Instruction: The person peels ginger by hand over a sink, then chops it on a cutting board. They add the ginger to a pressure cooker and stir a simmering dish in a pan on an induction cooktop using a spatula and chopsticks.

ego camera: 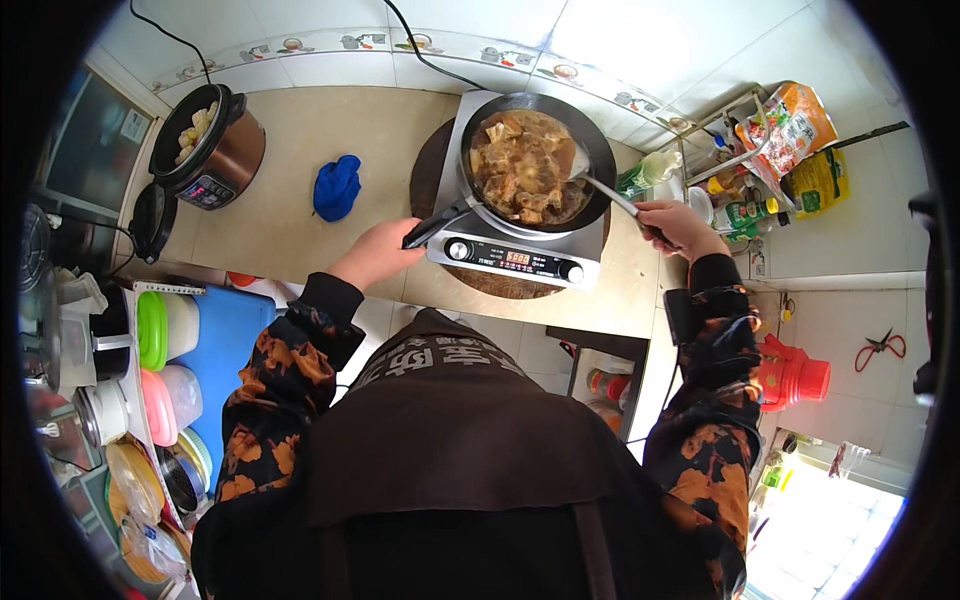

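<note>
My left hand grips the black handle of a dark wok. The wok sits on a silver induction cooker with a lit display and two knobs. Browned chunks of food, perhaps meat, lie in brown liquid inside it. In my right hand is the handle of a metal spatula. Its blade reaches into the wok at the right side, partly among the food. Under the cooker lies a round dark wooden board.
A bronze electric cooker holding pale chunks stands at the counter's left, its black lid hanging open. A blue cloth lies between it and the wok. Bottles and food packets crowd a rack at right. A cord runs behind the cooker.
</note>
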A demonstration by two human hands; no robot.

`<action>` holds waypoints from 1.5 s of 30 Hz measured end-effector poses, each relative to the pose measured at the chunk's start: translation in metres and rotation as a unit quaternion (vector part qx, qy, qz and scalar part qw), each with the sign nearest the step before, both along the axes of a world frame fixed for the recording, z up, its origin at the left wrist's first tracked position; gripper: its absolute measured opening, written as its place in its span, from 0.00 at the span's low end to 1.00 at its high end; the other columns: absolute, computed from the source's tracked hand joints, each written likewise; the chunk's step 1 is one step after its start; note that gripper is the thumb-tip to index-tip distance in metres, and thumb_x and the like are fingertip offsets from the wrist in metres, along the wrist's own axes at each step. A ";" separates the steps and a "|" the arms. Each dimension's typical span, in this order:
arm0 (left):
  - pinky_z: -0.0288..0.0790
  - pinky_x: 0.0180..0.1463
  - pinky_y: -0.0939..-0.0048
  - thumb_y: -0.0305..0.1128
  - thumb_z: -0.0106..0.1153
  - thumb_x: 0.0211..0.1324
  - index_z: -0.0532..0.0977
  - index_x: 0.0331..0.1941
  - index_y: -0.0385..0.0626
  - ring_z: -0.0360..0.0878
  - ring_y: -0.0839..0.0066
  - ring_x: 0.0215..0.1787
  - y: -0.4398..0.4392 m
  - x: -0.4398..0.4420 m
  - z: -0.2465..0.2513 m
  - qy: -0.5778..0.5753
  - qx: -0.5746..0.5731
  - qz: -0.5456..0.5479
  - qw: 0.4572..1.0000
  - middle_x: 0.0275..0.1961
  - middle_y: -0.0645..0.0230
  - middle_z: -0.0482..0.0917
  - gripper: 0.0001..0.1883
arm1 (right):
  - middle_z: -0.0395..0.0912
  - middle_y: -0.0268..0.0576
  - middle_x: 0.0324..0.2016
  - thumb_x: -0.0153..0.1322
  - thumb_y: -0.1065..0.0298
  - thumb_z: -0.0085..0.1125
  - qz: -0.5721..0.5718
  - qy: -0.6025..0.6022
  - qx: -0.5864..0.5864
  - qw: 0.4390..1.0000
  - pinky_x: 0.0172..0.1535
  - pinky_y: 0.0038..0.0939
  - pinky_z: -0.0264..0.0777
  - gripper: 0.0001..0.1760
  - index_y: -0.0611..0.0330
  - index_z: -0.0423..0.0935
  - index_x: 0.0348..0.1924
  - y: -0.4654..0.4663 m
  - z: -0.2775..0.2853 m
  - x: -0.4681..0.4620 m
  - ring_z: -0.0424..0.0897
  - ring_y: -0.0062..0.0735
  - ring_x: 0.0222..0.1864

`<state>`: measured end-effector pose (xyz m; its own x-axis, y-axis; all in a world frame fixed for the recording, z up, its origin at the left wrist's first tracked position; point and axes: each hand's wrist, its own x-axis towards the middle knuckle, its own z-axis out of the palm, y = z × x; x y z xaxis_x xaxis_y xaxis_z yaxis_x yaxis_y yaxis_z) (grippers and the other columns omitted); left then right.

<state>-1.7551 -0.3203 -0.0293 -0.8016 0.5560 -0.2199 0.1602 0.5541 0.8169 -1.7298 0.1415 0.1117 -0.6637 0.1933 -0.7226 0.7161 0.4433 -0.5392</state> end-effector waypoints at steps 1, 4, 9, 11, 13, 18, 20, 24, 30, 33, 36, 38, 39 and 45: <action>0.72 0.42 0.65 0.37 0.62 0.56 0.76 0.51 0.39 0.78 0.63 0.34 -0.001 0.000 0.000 -0.005 0.003 -0.002 1.000 0.35 0.55 0.81 0.20 | 0.75 0.32 0.21 0.75 0.64 0.53 -0.011 -0.003 -0.038 0.999 0.17 0.24 0.61 0.20 0.54 0.78 0.59 0.000 -0.012 0.001 0.70 0.19 0.16; 0.71 0.40 0.65 0.36 0.61 0.56 0.76 0.51 0.39 0.76 0.64 0.33 -0.002 -0.001 0.004 -0.021 0.004 -0.012 1.000 0.33 0.56 0.80 0.20 | 0.75 0.31 0.23 0.76 0.63 0.55 -0.027 0.027 -0.129 0.991 0.18 0.21 0.59 0.22 0.58 0.75 0.62 -0.022 -0.053 0.010 0.69 0.17 0.17; 0.71 0.41 0.65 0.35 0.61 0.57 0.74 0.54 0.41 0.77 0.64 0.34 -0.001 -0.003 0.005 -0.021 -0.009 -0.030 0.999 0.34 0.55 0.80 0.21 | 0.75 0.33 0.22 0.75 0.64 0.56 -0.039 0.105 -0.066 0.991 0.19 0.23 0.63 0.23 0.60 0.74 0.62 -0.059 -0.057 0.029 0.70 0.18 0.17; 0.71 0.42 0.65 0.35 0.61 0.57 0.74 0.55 0.41 0.78 0.63 0.35 -0.004 -0.003 0.002 -0.027 -0.004 -0.028 0.999 0.36 0.54 0.81 0.22 | 0.75 0.33 0.22 0.74 0.65 0.56 -0.003 0.120 0.030 0.992 0.20 0.23 0.65 0.23 0.61 0.75 0.62 -0.070 -0.033 0.035 0.71 0.19 0.17; 0.72 0.43 0.64 0.35 0.61 0.57 0.74 0.55 0.40 0.79 0.61 0.37 -0.005 -0.003 -0.001 -0.016 0.008 -0.024 1.000 0.37 0.53 0.82 0.22 | 0.75 0.35 0.22 0.73 0.65 0.56 0.024 0.119 0.092 0.988 0.22 0.24 0.69 0.21 0.56 0.77 0.60 -0.081 -0.001 0.042 0.73 0.19 0.18; 0.73 0.45 0.64 0.36 0.62 0.57 0.74 0.55 0.39 0.81 0.58 0.39 -0.005 -0.006 -0.004 -0.010 0.023 -0.038 0.999 0.39 0.51 0.83 0.23 | 0.83 0.56 0.32 0.72 0.63 0.57 0.209 0.277 0.300 0.888 0.40 0.43 0.76 0.21 0.59 0.77 0.57 -0.079 0.020 0.056 0.83 0.53 0.33; 0.73 0.45 0.63 0.36 0.63 0.57 0.74 0.55 0.39 0.81 0.58 0.39 -0.007 -0.006 -0.006 -0.019 0.017 -0.036 0.999 0.39 0.51 0.83 0.23 | 0.82 0.58 0.34 0.71 0.63 0.57 0.205 0.252 0.337 0.884 0.44 0.47 0.75 0.21 0.58 0.77 0.56 -0.085 0.039 0.050 0.81 0.58 0.38; 0.72 0.43 0.62 0.36 0.62 0.57 0.74 0.54 0.40 0.80 0.57 0.38 -0.008 -0.007 -0.005 -0.016 0.022 -0.042 0.999 0.37 0.52 0.82 0.22 | 0.82 0.58 0.36 0.70 0.64 0.54 0.240 0.212 0.440 0.839 0.46 0.49 0.76 0.16 0.57 0.80 0.50 -0.076 0.046 0.021 0.81 0.59 0.41; 0.71 0.41 0.59 0.38 0.60 0.57 0.75 0.50 0.41 0.79 0.54 0.37 -0.006 -0.007 -0.005 -0.009 0.028 -0.050 0.998 0.34 0.52 0.81 0.19 | 0.81 0.51 0.25 0.70 0.70 0.51 0.197 -0.015 0.341 0.919 0.28 0.42 0.75 0.11 0.60 0.82 0.41 -0.036 0.048 -0.030 0.81 0.45 0.24; 0.71 0.41 0.57 0.38 0.59 0.57 0.75 0.49 0.42 0.79 0.51 0.37 -0.007 -0.007 -0.005 -0.014 0.030 -0.048 0.998 0.34 0.52 0.80 0.18 | 0.76 0.42 0.20 0.72 0.70 0.51 0.125 -0.105 0.222 0.961 0.18 0.30 0.68 0.13 0.61 0.82 0.45 -0.036 0.066 -0.036 0.74 0.29 0.16; 0.71 0.41 0.59 0.37 0.59 0.57 0.75 0.49 0.41 0.78 0.53 0.36 -0.008 -0.008 -0.005 -0.016 0.021 -0.052 0.998 0.34 0.52 0.80 0.18 | 0.77 0.41 0.20 0.71 0.71 0.55 0.075 -0.145 0.134 0.978 0.17 0.28 0.66 0.15 0.62 0.81 0.50 -0.032 0.076 -0.032 0.72 0.27 0.15; 0.71 0.40 0.55 0.38 0.58 0.57 0.75 0.46 0.42 0.79 0.49 0.37 -0.007 -0.008 -0.006 -0.008 0.029 -0.049 0.998 0.34 0.51 0.80 0.16 | 0.78 0.41 0.21 0.73 0.69 0.56 0.034 -0.135 0.065 0.988 0.16 0.25 0.63 0.17 0.62 0.80 0.53 -0.020 0.063 -0.020 0.71 0.25 0.14; 0.70 0.40 0.55 0.38 0.58 0.57 0.74 0.46 0.42 0.79 0.49 0.37 -0.006 -0.008 -0.006 -0.009 0.034 -0.051 0.998 0.34 0.51 0.80 0.16 | 0.78 0.42 0.21 0.73 0.69 0.56 0.018 -0.127 0.018 0.992 0.15 0.25 0.63 0.18 0.63 0.79 0.55 -0.012 0.052 -0.012 0.71 0.24 0.14; 0.71 0.42 0.61 0.36 0.61 0.57 0.74 0.51 0.39 0.78 0.56 0.36 -0.007 -0.009 0.001 -0.022 0.018 -0.064 0.998 0.35 0.52 0.80 0.20 | 0.77 0.37 0.23 0.75 0.66 0.56 -0.017 -0.017 -0.131 0.991 0.18 0.22 0.62 0.21 0.64 0.76 0.59 -0.048 -0.024 0.020 0.70 0.20 0.15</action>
<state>-1.7644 -0.3273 -0.0284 -0.7142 0.6610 -0.2305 0.1916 0.5012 0.8439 -1.7096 0.0938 0.0877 -0.6344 0.0179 -0.7728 0.7480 0.2663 -0.6079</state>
